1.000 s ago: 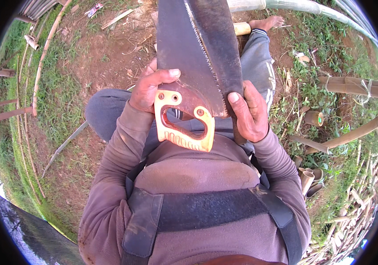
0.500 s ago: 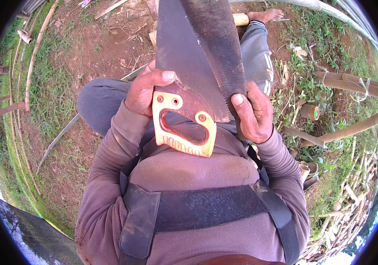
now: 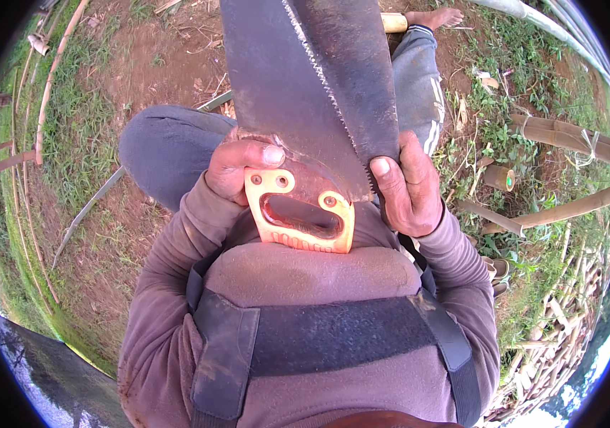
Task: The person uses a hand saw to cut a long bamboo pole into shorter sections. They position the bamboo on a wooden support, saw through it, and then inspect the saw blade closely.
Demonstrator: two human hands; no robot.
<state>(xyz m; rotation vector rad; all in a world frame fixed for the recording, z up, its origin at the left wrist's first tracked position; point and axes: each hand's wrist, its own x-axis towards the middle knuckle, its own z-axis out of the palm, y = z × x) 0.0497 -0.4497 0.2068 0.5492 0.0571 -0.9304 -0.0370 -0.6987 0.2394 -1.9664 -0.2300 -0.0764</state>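
Orange plastic, closed loop, ribbed near bar: handle (image 3: 301, 240) of the hand saw (image 3: 276, 85). Saw is held above the grey trousers (image 3: 166, 146), just far of the shirt front (image 3: 305, 274), between 2 hands. Its blade: broad dull steel, rust-brown at the heel, coarse teeth (image 3: 324, 80) along the right edge. Dark blade (image 3: 361, 71), scuffed, narrowed toward the near end, is overlapped by the tooth line; contact between the 2 can't be told.

Left hand (image 3: 234, 170) grip: saw heel pinched, thumb on top, fingers mostly hidden, loop not filled. Right hand (image 3: 415, 196) grip: dark blade's near end pinched, thumb just beside the nearest teeth.

Judged good practice: heel pinched firmly, both blades held steady, sideways slip avoided, right thumb kept off the tooth line. Bare steel is probably slick; skin could be snagged.
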